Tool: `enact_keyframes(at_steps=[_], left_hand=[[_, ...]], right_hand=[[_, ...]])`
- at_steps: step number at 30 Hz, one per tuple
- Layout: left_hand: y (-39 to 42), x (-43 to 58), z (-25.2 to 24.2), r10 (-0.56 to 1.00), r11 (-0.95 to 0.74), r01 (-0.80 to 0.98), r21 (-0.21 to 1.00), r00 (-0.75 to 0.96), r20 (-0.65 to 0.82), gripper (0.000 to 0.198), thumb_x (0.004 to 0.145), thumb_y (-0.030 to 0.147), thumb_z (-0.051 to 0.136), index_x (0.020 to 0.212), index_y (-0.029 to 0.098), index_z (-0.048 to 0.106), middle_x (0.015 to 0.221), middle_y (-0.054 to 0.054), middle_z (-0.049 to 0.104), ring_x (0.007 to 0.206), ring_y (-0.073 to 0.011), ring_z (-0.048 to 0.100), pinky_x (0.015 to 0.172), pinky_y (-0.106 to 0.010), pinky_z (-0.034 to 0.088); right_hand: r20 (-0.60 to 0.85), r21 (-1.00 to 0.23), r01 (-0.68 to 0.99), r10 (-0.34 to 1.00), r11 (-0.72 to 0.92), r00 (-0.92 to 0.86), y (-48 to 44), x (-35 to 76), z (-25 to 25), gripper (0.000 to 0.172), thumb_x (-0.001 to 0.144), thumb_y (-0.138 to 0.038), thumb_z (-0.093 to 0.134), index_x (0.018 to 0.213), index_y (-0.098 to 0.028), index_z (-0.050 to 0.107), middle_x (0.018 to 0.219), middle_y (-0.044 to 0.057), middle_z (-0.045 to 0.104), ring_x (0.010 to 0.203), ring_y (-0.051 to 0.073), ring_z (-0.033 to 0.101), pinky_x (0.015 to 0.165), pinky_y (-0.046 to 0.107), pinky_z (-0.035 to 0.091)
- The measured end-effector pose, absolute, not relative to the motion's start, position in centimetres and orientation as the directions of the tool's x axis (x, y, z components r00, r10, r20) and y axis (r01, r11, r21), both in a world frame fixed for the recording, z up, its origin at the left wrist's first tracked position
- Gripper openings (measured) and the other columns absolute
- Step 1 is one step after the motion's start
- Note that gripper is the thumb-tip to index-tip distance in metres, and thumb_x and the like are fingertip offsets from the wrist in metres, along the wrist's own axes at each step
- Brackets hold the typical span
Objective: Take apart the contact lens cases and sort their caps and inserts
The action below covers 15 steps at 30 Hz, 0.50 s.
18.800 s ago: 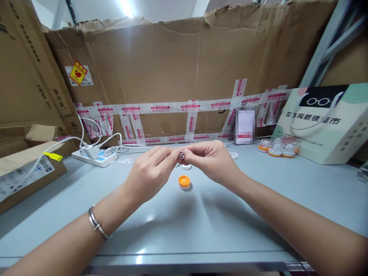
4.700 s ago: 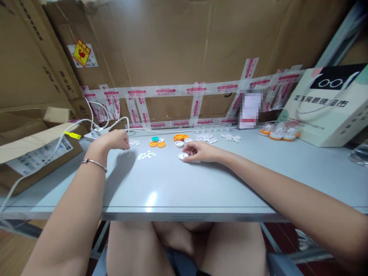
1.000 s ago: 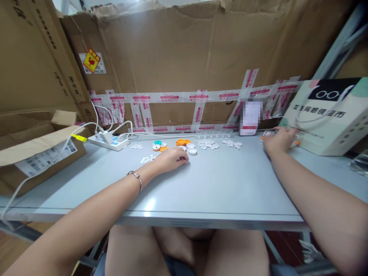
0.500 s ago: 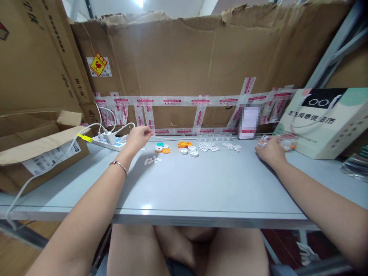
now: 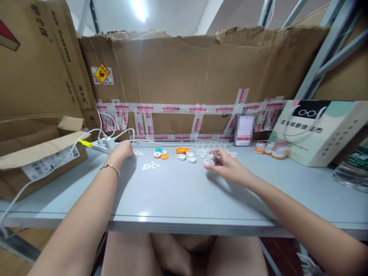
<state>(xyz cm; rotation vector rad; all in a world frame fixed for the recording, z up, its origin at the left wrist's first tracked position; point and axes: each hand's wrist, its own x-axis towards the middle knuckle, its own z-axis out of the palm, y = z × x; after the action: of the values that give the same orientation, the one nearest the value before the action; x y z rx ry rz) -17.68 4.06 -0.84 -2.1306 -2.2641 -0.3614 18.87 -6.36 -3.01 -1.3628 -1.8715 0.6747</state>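
Note:
My right hand [image 5: 227, 165] is over the middle of the grey table [image 5: 184, 199], its fingers closed round a small clear plastic piece [image 5: 209, 160], blurred by motion. My left hand [image 5: 122, 148] reaches to the far left, fingers down on a cluster of tiny white discs [image 5: 139, 153] next to the power strip [image 5: 103, 145]. Between the hands lie another patch of white discs [image 5: 150, 166], orange and teal caps [image 5: 160, 154], an orange cap pile [image 5: 182, 150] and white caps [image 5: 189, 157].
A cardboard wall [image 5: 195, 76] with taped strips backs the table. An open carton [image 5: 37, 157] stands at the left, a printed box [image 5: 316, 130] at the right with orange-based clear cases [image 5: 270, 149] before it. A blurred card [image 5: 244, 130] leans at the back.
My right hand has come back from the clear cases at the far right to the table's middle, holding a clear piece. My left hand has moved slightly left, down onto the white discs.

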Motion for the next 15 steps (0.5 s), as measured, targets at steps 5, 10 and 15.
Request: enact_keyframes(at_steps=[5, 10, 15], left_hand=[[3.7, -17.5, -1.0, 0.985, 0.118, 0.988, 0.097, -0.129, 0.116, 0.007, 0.051, 0.022, 0.065, 0.051, 0.017, 0.06, 0.059, -0.008, 0.064, 0.063, -0.0217, 0.061, 0.056, -0.025, 0.043], [3.0, -17.0, -0.2, 0.973, 0.143, 0.986, 0.087, -0.156, 0.169, 0.019, 0.057, 0.034, 0.067, 0.055, 0.016, 0.061, 0.067, -0.01, 0.066, 0.068, -0.0248, 0.062, 0.055, -0.027, 0.042], [1.4, -13.2, 1.0, 0.935, -0.082, 0.982, 0.172, 0.016, 0.354, 0.03, 0.075, 0.044, 0.051, 0.079, 0.017, 0.063, 0.086, -0.009, 0.067, 0.081, -0.0232, 0.061, 0.065, -0.028, 0.044]], right_hand=[[0.284, -0.864, 0.293, 0.876, 0.41, -0.39, -6.9, 13.7, -0.9, 0.039, 0.072, -0.036, 0.059, 0.104, -0.024, 0.039, 0.092, 0.002, 0.058, 0.078, 0.015, 0.056, 0.075, 0.032, 0.044], [0.331, -0.878, 0.193, 0.847, 0.438, -0.417, -5.6, 12.2, -1.6, 0.041, 0.072, -0.036, 0.06, 0.108, -0.024, 0.041, 0.095, 0.003, 0.056, 0.083, 0.015, 0.056, 0.078, 0.033, 0.044], [0.262, -0.918, 0.166, 0.865, 0.361, -0.428, -4.3, 12.6, -3.7, 0.044, 0.07, -0.036, 0.062, 0.106, -0.023, 0.041, 0.094, 0.003, 0.058, 0.084, 0.015, 0.057, 0.081, 0.033, 0.043]])
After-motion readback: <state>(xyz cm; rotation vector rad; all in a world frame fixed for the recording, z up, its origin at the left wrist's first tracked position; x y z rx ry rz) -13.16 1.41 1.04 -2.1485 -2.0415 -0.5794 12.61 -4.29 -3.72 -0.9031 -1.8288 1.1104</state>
